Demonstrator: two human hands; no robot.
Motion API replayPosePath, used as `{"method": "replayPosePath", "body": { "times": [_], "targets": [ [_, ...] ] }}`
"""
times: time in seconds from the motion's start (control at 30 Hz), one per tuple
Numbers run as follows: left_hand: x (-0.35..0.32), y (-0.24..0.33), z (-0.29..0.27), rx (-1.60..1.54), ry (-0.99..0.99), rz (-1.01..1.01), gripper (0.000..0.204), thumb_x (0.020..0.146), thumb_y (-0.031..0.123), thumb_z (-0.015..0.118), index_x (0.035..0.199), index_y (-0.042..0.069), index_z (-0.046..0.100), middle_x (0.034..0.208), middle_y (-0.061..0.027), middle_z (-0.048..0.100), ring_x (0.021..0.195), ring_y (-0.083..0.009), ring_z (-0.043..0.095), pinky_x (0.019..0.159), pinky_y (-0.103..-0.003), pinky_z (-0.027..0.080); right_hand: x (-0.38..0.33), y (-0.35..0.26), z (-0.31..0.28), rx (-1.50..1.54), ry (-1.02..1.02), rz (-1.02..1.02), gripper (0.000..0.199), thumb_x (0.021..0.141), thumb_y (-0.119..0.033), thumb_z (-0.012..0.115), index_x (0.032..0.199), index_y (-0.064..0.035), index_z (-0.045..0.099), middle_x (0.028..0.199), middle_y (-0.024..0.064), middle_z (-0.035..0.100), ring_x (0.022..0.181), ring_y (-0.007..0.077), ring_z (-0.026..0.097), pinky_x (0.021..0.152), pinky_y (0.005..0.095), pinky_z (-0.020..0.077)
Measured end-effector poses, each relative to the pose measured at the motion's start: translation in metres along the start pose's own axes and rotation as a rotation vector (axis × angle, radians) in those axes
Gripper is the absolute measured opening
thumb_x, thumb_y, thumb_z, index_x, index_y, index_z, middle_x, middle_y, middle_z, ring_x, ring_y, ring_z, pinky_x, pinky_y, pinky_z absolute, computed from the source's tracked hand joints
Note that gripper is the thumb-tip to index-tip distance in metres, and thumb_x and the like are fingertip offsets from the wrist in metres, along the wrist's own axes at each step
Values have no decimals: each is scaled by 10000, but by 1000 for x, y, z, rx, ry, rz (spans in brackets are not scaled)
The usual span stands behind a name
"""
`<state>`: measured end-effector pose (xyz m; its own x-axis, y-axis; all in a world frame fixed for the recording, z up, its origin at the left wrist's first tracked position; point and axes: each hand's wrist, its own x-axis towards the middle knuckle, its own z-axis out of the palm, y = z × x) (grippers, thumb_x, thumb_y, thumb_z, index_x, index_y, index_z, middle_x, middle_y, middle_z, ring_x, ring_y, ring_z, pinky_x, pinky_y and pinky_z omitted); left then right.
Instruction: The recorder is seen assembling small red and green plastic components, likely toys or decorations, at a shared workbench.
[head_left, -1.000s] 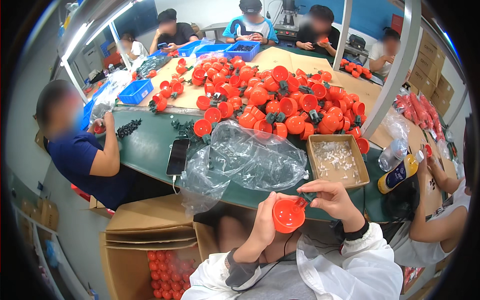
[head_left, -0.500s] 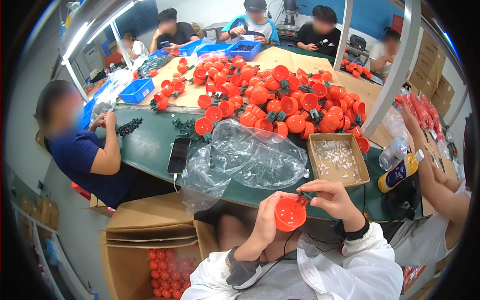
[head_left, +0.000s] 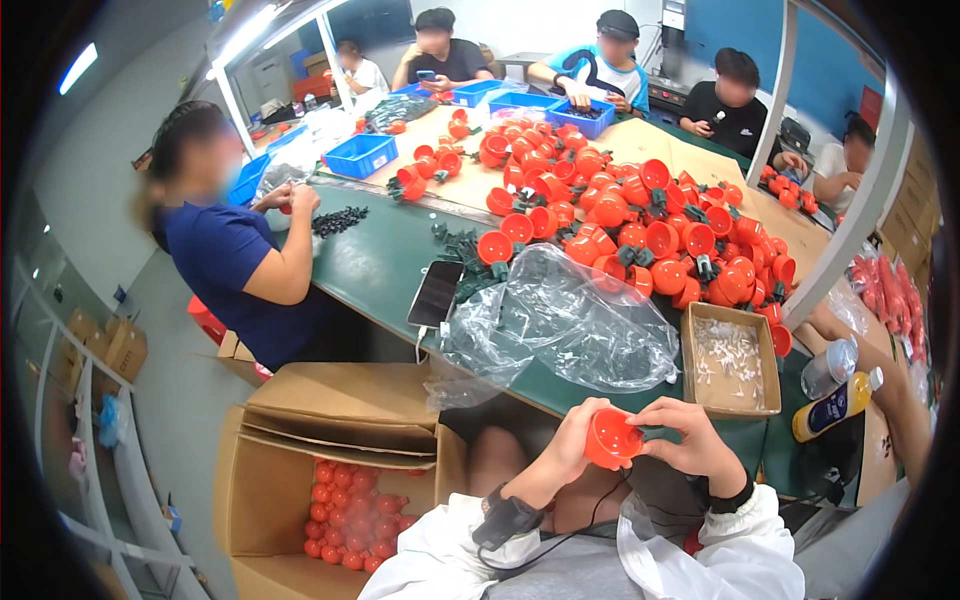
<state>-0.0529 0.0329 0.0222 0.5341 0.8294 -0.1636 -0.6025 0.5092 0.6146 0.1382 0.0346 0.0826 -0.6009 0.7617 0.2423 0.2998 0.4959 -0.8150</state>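
My left hand (head_left: 562,452) is closed around the side of a glossy red plastic cup (head_left: 610,441), its hollow turned up toward me. At the cup's right side, the fingers of my right hand (head_left: 702,446) pinch a small dark green fitting (head_left: 654,434), partly hidden by the fingertips. Both hands are over my lap, just in front of the table's near edge. Beyond them lies a crumpled clear plastic bag (head_left: 590,330). A large heap of red cups (head_left: 640,215) with dark green fittings covers the middle of the table.
A cardboard tray (head_left: 735,408) holds small white parts. Right of it are a clear bottle (head_left: 828,368) and a yellow bottle (head_left: 838,405). A phone (head_left: 436,293) lies left of the bag. An open carton (head_left: 262,490) with red pieces stands lower left. Several co-workers sit around the table.
The view has swung left, so the scene sits further right. The cup has turned in my hands, and my right fingers have come down beside it. A co-worker at left has turned.
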Motion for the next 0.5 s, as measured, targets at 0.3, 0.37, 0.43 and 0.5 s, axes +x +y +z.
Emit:
{"method": "replayPosePath", "body": {
  "times": [0.3,0.37,0.43,0.5],
  "targets": [
    [-40,23,10,705,248,503,422,703,124,747,995,33,457,911,-69,610,844,-108,589,733,-241,486,29,-10,23,-142,48,-162,351,716,-62,691,1059,-50,615,878,112,590,753,244,589,650,304,473],
    [-41,25,-1,592,268,477,391,677,19,741,921,57,437,928,-80,585,835,-124,600,675,-231,515,33,-7,33,-166,65,-198,352,725,-73,691,1065,-47,603,851,114,575,735,252,577,624,312,470],
    [-47,26,-5,431,319,389,372,690,21,733,910,54,434,902,-82,584,811,-137,612,597,-231,537,36,-6,42,-204,78,-222,336,726,-77,693,1049,-48,607,830,113,565,712,248,565,607,313,466],
    [-48,25,-13,457,325,413,364,697,23,729,905,55,432,899,-82,580,799,-138,613,574,-232,541,38,-4,47,-170,62,-208,339,718,-88,702,1040,-46,607,853,116,558,734,251,557,619,318,461]
  ]
}}
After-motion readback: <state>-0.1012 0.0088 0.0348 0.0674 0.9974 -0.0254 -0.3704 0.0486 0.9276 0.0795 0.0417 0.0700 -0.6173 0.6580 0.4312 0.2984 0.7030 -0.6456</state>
